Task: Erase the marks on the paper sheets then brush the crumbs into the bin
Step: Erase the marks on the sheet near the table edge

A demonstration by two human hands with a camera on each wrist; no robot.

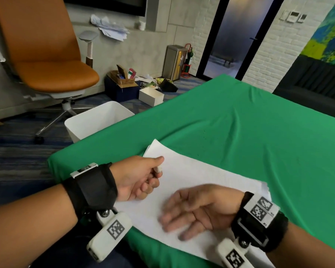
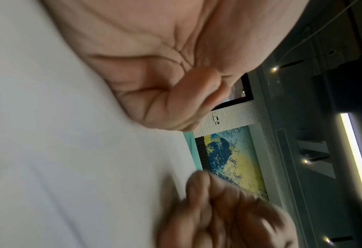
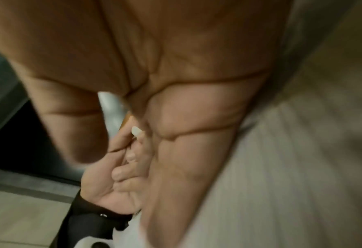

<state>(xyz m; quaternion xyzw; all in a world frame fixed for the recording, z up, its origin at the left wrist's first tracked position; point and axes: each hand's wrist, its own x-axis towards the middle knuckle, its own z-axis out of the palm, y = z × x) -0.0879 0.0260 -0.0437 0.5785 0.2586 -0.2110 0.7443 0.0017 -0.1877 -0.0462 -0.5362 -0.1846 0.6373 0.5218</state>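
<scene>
Left hand [image 1: 137,177] over the paper sheets [image 1: 191,171], its grip clenched on a small white eraser [image 1: 159,169]; right hand [image 1: 199,208], grip released, fingers extended and blurred over the sheets; sheets on the green-covered bench [image 1: 240,122]; white bin [image 1: 99,120] beside the bench's far-left edge.

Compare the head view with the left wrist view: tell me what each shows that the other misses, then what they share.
Only the head view shows the white bin on the floor past the green cloth, the orange chair, and the eraser pinched in the left hand.

Only the left wrist view shows the ceiling lights.

Both show the paper, the blurred right hand with fingers extended over it, and the blue and yellow wall painting.
</scene>
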